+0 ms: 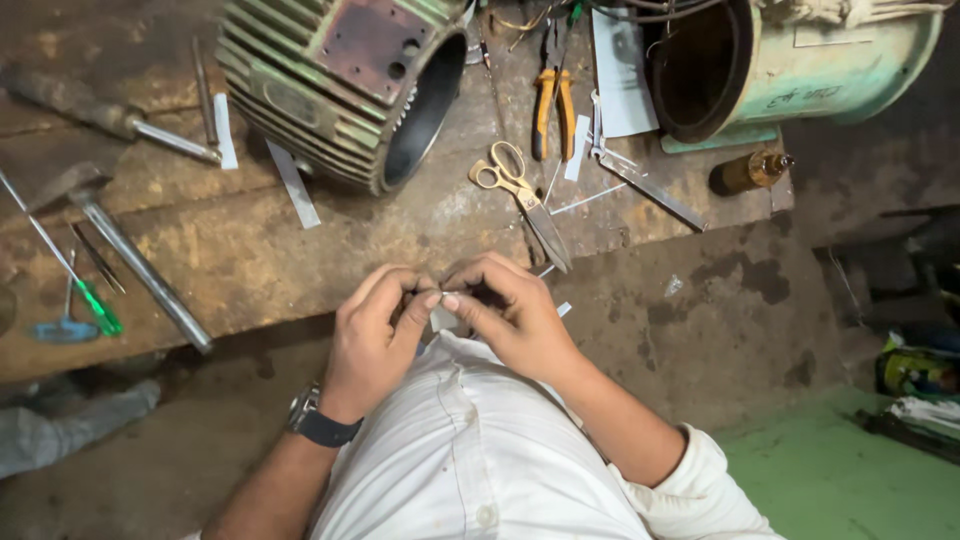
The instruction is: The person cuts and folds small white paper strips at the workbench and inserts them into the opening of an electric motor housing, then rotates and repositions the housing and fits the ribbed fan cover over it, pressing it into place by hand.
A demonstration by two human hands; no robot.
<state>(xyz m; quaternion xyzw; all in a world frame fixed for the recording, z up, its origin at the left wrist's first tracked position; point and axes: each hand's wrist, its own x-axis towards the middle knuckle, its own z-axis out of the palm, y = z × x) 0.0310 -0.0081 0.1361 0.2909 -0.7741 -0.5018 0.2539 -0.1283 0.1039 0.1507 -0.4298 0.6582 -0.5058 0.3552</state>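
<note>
Below the scissors [520, 195], my left hand [375, 335] and right hand [510, 310] pinch a small white paper strip [443, 318], folding it; next needs a firm crease.

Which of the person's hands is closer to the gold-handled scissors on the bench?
Right. The right hand sits just below the scissors, near the blade tips. The left hand is farther off, below and to their left. Both hands pinch a small white strip.

Dim, warm light from above; edges bend and darken, right side in shadow, mild softness.
</note>
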